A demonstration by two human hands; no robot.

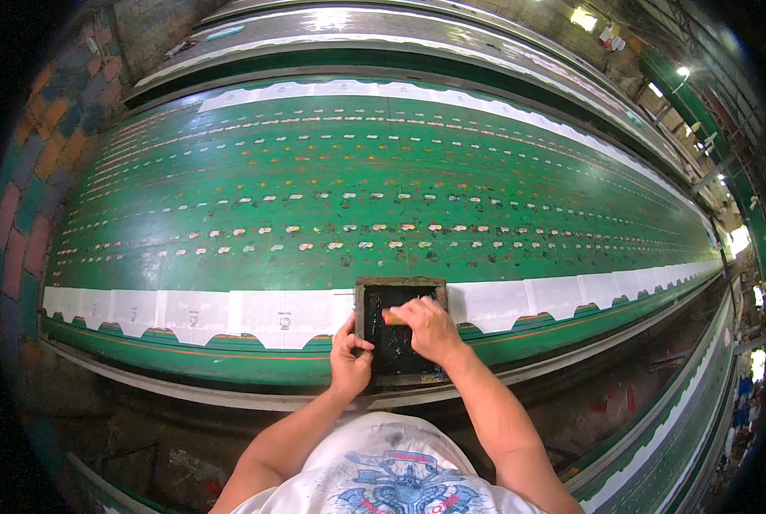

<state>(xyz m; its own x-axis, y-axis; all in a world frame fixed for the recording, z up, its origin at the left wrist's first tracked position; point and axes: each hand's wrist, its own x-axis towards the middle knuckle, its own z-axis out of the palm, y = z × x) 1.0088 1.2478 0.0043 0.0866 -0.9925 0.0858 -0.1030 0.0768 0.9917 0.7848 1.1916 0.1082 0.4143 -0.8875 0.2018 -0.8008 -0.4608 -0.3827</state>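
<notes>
A small wooden screen printing frame (402, 281) with a dark, ink-smeared mesh lies at the near edge of the long green table (254, 267). My left hand (351, 358) is closed on the frame's left side, thumb over the rim. Above the mesh, my right hand (435, 331) grips a squeegee (392, 318); only its orange-brown end shows past the fingers. Beneath the frame runs a row of white cut cloth pieces (164, 315) with scalloped lower edges. Pieces to the left of the frame carry a small dark print; those to its right look plain.
Rows of small multicoloured print marks cover the green surface. Another strip of white pieces (357, 89) lines the far edge. More long tables (331, 24) stand beyond, and one (657, 454) sits behind me at right. A brick-patterned wall (36, 188) is at left.
</notes>
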